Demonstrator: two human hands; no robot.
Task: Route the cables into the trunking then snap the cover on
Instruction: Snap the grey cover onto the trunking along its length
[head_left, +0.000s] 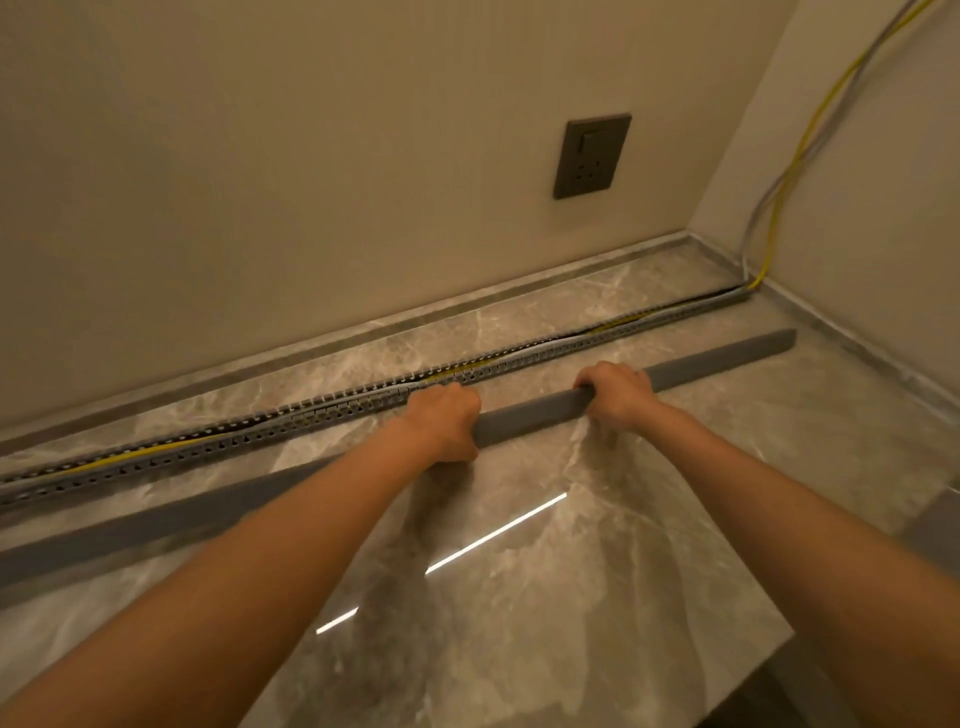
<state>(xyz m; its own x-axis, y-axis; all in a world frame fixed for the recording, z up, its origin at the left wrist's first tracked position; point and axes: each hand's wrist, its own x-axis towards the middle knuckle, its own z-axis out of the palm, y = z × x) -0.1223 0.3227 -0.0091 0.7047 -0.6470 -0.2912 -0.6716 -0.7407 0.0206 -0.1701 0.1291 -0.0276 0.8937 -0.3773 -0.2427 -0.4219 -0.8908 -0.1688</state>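
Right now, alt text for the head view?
Both hands, left hand and right hand, grip a long grey cover above a marble floor, beside slotted trunking holding a yellow cable. A dark wall socket is behind.

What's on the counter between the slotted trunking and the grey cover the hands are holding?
Nothing: the head view shows only bare marble countertop between the trunking and the cover.
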